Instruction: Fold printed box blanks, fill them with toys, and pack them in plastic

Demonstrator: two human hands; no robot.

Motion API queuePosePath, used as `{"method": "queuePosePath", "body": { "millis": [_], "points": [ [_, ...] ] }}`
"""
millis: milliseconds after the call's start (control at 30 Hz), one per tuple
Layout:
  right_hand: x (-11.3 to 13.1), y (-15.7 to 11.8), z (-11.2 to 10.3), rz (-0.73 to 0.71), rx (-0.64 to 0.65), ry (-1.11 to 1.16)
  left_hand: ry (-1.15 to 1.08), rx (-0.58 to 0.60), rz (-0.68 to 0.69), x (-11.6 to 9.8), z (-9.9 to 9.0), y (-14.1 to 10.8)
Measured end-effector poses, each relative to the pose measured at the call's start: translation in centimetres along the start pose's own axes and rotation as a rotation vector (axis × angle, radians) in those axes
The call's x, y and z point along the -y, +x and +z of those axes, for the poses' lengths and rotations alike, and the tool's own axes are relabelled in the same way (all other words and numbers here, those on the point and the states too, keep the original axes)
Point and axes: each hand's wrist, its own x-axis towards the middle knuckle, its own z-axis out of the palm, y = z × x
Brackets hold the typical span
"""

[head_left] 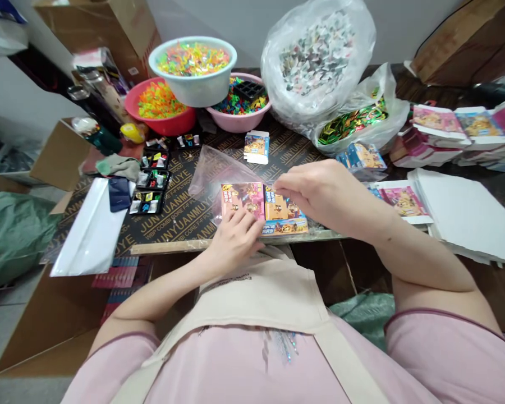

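Note:
Two small printed boxes lie side by side at the table's front edge, a pink box (244,196) on the left and a blue-and-yellow box (284,226) on the right. Beneath and behind them spreads a clear plastic bag (219,171). My left hand (239,238) rests on the pink box's lower part, fingers stretched out over it. Over the blue-and-yellow box, my right hand (320,193) has its fingertips pinched together near the boxes' upper edge; what is between them is hidden. A flattened blue box (256,147) lies behind the bag.
Black trays (147,202) of small parts and white plastic sleeves (90,224) lie to the left. Along the back stand a white basin (193,87), a red basin (164,124), a pink basin (239,120) and a large plastic bag (273,67) of pieces. Stacked cartons (440,126) and white card (471,216) occupy the right.

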Motion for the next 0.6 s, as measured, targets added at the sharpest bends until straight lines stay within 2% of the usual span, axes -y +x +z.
{"method": "queuePosePath", "body": {
  "millis": [100, 233, 400, 500, 600],
  "points": [
    [0.7, -1.4, 1.2, -0.001, 0.025, -0.043, 0.022, 0.059, -0.020, 1.2, 1.4, 0.2],
    [1.7, -3.4, 3.5, -0.060, -0.007, -0.032, -0.092, -0.004, -0.036, 2.0, 1.8, 0.5],
    [3.1, -5.6, 8.5, -0.129, -0.226, -0.050, -0.198, -0.104, -0.230, 2.4, 3.5, 1.2],
    [3.6, -6.1, 11.9, -0.120, -0.344, -0.096, -0.245, -0.081, -0.365, 3.2, 4.7, 2.0],
    [3.5, -5.9, 14.4, -0.135, -0.456, -0.161, -0.341, -0.056, -0.432, 4.5, 4.5, 2.6]
  ]
}}
